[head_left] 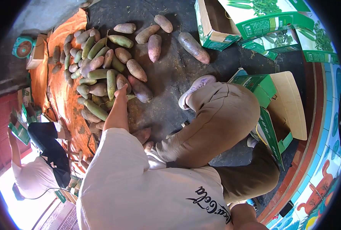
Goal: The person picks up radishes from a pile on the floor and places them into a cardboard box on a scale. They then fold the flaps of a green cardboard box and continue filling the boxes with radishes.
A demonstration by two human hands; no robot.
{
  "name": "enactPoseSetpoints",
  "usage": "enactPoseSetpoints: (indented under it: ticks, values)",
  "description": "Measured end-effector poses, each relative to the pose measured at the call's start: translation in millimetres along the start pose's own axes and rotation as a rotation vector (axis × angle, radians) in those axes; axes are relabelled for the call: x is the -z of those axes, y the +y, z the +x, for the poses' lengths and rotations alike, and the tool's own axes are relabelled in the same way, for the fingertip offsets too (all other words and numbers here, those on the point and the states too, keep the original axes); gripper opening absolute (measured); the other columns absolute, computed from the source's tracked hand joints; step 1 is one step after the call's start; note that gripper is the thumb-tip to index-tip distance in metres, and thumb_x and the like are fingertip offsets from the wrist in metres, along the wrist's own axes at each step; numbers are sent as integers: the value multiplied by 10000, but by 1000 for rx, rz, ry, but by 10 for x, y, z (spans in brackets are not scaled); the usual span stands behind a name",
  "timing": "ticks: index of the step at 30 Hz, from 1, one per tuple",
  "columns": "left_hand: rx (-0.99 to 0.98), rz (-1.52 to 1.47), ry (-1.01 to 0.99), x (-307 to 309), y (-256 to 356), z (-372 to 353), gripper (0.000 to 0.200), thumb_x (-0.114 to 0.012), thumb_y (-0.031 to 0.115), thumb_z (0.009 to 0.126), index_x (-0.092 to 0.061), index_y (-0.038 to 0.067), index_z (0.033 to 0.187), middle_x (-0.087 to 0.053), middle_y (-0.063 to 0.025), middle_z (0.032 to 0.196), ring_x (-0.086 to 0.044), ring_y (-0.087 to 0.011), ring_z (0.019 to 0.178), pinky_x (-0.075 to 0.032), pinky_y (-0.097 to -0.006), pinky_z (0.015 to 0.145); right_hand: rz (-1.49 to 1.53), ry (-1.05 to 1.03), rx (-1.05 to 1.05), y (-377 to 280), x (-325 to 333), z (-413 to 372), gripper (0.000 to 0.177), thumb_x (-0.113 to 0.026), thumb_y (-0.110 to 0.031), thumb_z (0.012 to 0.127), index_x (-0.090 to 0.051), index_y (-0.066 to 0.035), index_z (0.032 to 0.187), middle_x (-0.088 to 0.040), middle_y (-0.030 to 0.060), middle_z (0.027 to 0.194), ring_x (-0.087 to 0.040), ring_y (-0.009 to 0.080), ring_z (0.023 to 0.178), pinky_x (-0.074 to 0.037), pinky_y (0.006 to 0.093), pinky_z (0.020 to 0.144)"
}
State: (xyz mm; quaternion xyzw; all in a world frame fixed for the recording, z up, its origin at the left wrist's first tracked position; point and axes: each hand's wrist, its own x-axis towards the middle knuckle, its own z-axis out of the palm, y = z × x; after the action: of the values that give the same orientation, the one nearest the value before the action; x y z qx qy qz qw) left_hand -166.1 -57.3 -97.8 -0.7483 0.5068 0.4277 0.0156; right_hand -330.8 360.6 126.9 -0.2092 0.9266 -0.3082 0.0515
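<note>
Orange, crinkled sheeting (pixel 61 94) lies partly beneath a heap of elongated, smooth green and dusty purplish-brown vegetables (pixel 99 74), probably shielding them from the gritty dark floor (pixel 164 82). On the heap's right side, the bare left hand (pixel 120 91) touches a plump reddish-brown vegetable (pixel 122 81); whether it grips is unclear. The right hand is hidden. Well right of the heap, a green-and-tan cardboard box (pixel 293 103) has flaps spread, seemingly for access.

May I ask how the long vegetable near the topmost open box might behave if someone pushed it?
The long vegetable may roll sideways, since its sides look rounded and dark floor lies beside it. It is probably stiff, given its straight outline, and its thick body suggests some weight.
</note>
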Motion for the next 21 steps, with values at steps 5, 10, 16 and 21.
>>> enactPoseSetpoints:
  ticks: [5, 10, 16, 21]
  values:
    - [-111, 45, -128, -4, -47, 288, 879, -844, 392, 612, -446, -87, 1232, -542, -162, 1223, -565, -303, 1041, -476, -401, 845, 6, 15, 6, -29, 12, -42, 283, -489, -227, 868, -571, 11, 997, -605, 169, 915, -569, 325, 806, -438, 500, 784]
    - [-42, -96, -350, 136, -71, 19, 662, -797, 390, 678, -527, 62, 1186, -592, -91, 1121, -577, -266, 956, -437, -408, 782, 20, 71, 32, -119, 162, -183, 287, -481, -236, 878, -570, 13, 992, -606, 169, 910, -569, 323, 800, -438, 500, 782]
    - [26, -132, -460, 244, -203, -575, 647, -758, 448, 688, -520, 159, 1216, -565, -41, 1139, -522, -252, 966, -386, -410, 807, 73, 180, 152, -510, 683, -752, 295, -472, -247, 891, -568, 15, 985, -607, 169, 904, -569, 319, 794, -438, 501, 780]
    - [-52, -127, -674, 237, -83, -1134, 664, -731, 474, 699, -509, 152, 1234, -567, -36, 1152, -520, -243, 993, -385, -375, 823, 123, 326, 402, -1068, 1451, -1749, 303, -464, -257, 901, -567, 18, 979, -607, 169, 899, -568, 317, 788, -438, 501, 779]
